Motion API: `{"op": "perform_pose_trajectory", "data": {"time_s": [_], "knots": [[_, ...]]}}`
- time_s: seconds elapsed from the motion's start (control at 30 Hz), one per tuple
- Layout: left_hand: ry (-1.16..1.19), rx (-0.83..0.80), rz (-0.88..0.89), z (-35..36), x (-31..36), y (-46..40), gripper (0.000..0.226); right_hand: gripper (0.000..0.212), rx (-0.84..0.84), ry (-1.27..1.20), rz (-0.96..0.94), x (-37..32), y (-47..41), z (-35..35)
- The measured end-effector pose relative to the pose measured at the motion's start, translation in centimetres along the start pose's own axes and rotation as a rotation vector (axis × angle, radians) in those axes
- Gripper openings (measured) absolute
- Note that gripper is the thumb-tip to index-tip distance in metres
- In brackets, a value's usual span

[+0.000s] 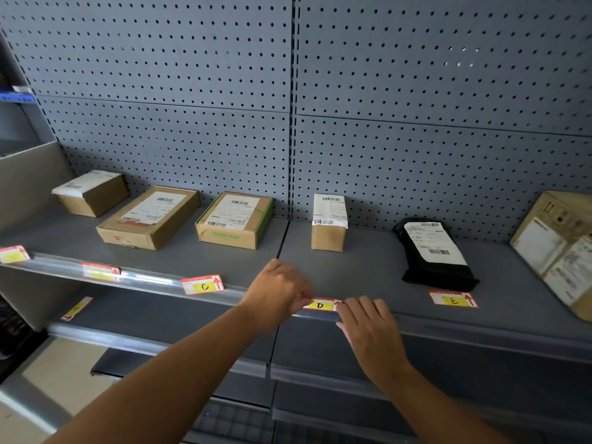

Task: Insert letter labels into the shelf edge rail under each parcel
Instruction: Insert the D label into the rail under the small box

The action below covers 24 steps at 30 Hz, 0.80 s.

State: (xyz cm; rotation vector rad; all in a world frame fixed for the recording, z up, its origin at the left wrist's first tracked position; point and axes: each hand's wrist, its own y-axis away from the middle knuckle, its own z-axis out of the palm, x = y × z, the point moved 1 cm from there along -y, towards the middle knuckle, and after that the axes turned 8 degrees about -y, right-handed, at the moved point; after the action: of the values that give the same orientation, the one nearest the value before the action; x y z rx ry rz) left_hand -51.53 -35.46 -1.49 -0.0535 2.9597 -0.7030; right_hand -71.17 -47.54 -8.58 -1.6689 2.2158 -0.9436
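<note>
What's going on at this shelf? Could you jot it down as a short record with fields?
Parcels: six along the shelf
Label being fitted: D label, at the rail, below the small upright box
Left hand: pinching the label's left end
Right hand: at its right end
Already in rail: C label
Still loose: E label, lying on the shelf before the black bag
</note>
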Motion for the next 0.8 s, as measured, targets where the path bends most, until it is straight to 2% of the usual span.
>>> {"op": "perform_pose_trajectory", "data": {"time_s": [0.3, 0.5, 0.8], "knots": [[0.006, 0.068, -0.029, 0.0, 0.2, 0.3, 0.011, 0.023, -0.015, -0.066, 0.052, -0.9, 1.0, 1.0], [0.005, 0.098, -0.083, 0.1, -0.3, 0.3, 0.013, 0.051, 0.028, -0.102, 0.061, -0.9, 0.8, 0.8], [0.059, 0.13, -0.132, -0.2, -0.6, 0.9, 0.013, 0.049, 0.018, -0.138, 0.101, -1.3, -0.2, 0.6]]}}
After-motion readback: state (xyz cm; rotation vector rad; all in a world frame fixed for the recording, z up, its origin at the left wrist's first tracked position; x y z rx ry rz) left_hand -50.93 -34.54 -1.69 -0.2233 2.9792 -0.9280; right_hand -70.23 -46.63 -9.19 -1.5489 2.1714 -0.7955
